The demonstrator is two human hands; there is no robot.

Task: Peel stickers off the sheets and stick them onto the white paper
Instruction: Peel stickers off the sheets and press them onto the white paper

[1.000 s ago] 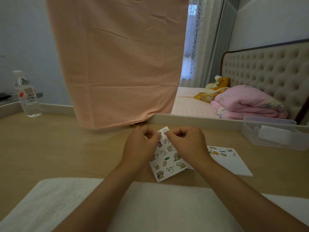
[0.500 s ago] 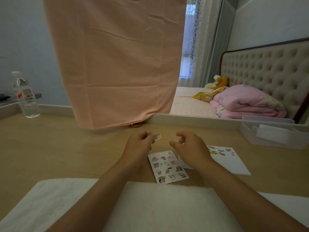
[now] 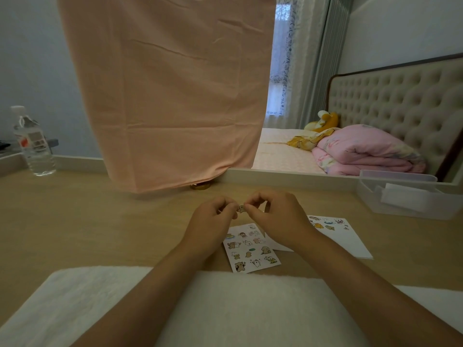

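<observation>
We hold one small sticker [image 3: 241, 208] up above the desk [image 3: 87, 221]. Our left hand [image 3: 213, 220] and our right hand [image 3: 278, 219] meet at it. The fingers of both hands are curled in. The left hand pinches the small sticker on its 9 o'clock side. The right hand pinches it on its 3 o'clock side. The picture on it is too small for us to tell.

The sticker sheet [image 3: 250, 250] lies flat on the desk, at 6 o'clock from the small sticker. It has many little animal pictures on it. The white paper [image 3: 348, 242] lies flat at 3 o'clock from the sheet, just beside it. We cannot tell if the two touch. A few stickers sit along the far edge of the paper.

A white towel [image 3: 225, 311] lies at 6 o'clock, near us, under our arms. A water bottle [image 3: 32, 146] stands at 10 o'clock, well apart from the sheet. A pink cloth [image 3: 162, 96] hangs at 12 o'clock. A clear box [image 3: 411, 204] sits at 2 o'clock. Behind the desk is a bed [image 3: 283, 154] with a folded pink quilt [image 3: 363, 152].
</observation>
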